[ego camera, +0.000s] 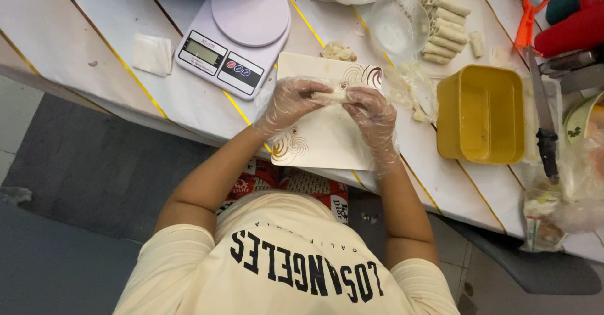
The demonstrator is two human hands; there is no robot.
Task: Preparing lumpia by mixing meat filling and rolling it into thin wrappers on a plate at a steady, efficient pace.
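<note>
My left hand (290, 103) and my right hand (372, 115), both in clear plastic gloves, meet over a white square plate (327, 148) with brown swirl patterns. Between their fingertips they pinch a small pale roll of wrapper (332, 95), held just above the plate's far half. A small lump of pale filling (338, 52) lies on the table just beyond the plate. A stack of finished pale rolls (445, 28) lies further back to the right.
A white kitchen scale (236, 32) stands left of the plate, with a folded white sheet (152, 54) beside it. A clear glass bowl (397, 24), a yellow rectangular tub (481, 115), a black-handled knife (542, 113) and plastic bags are at the right.
</note>
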